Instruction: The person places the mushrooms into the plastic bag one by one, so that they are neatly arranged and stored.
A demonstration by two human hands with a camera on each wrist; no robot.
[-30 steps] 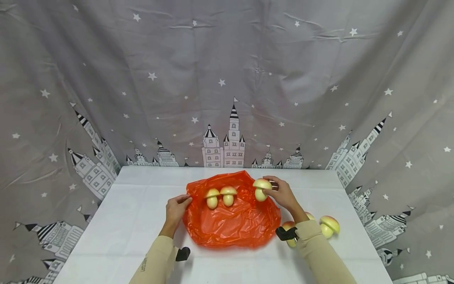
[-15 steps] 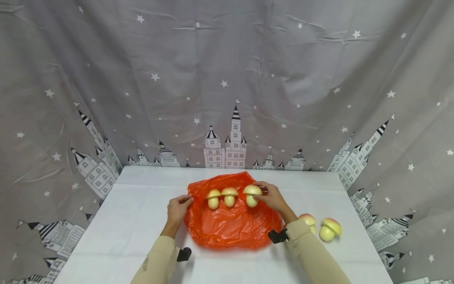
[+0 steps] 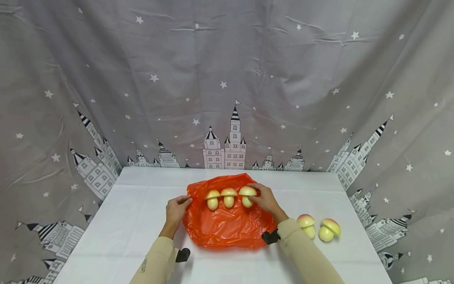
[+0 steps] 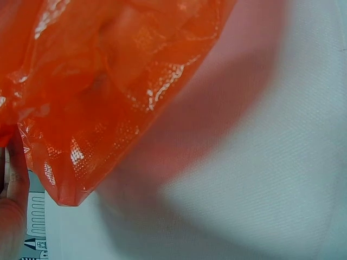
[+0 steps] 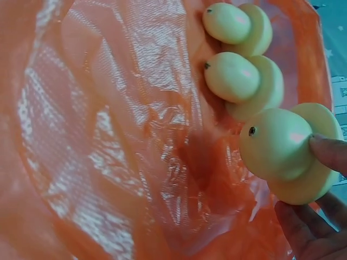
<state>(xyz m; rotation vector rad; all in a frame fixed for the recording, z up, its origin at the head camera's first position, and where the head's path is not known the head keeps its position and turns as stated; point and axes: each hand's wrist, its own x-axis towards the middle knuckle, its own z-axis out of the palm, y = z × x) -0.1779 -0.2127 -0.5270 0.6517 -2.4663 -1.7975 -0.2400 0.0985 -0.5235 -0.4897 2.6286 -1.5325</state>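
An orange-red plastic bag [image 3: 230,230] lies spread on the white table, its rim standing up around the sides. My left hand [image 3: 175,212] pinches the bag's left rim; the left wrist view has those fingers at its left edge beside the raised plastic [image 4: 108,86]. In my right hand [image 3: 267,202] is a toy mushroom [image 5: 279,145], gripped by its pale cap with thumb and fingers, over the bag's right part. Two more mushrooms, one at the left [image 3: 213,200] and one beside it [image 3: 229,199], lie side by side inside the bag, stems toward me.
Two other mushrooms, one [image 3: 306,225] near my right sleeve and one [image 3: 329,229] farther right, lie on the white table [image 3: 142,197]. Behind the table hangs a grey curtain [image 3: 170,98] with stars and castles. Each wrist carries a black camera mount.
My right hand has carried its mushroom leftward and slightly down, close to the pair in the bag. Its forearm no longer covers the loose mushrooms at the right. The left hand keeps its place.
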